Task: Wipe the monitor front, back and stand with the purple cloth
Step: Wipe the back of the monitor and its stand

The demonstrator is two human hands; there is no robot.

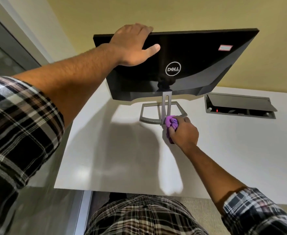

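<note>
A black monitor (190, 61) stands on the white desk with its glossy back and logo facing me. My left hand (132, 44) grips its top left edge, fingers curled over the top and thumb on the back panel. The grey stand (166, 106) has an open rectangular base (145, 118). My right hand (183, 131) holds the bunched purple cloth (171, 122) against the foot of the stand post, at the near edge of the base. The screen side is hidden.
A recessed cable box (239, 106) with its lid up and a small red light sits in the white desk (114, 150) right of the stand. A yellow wall rises behind the desk. A glass partition stands at the left.
</note>
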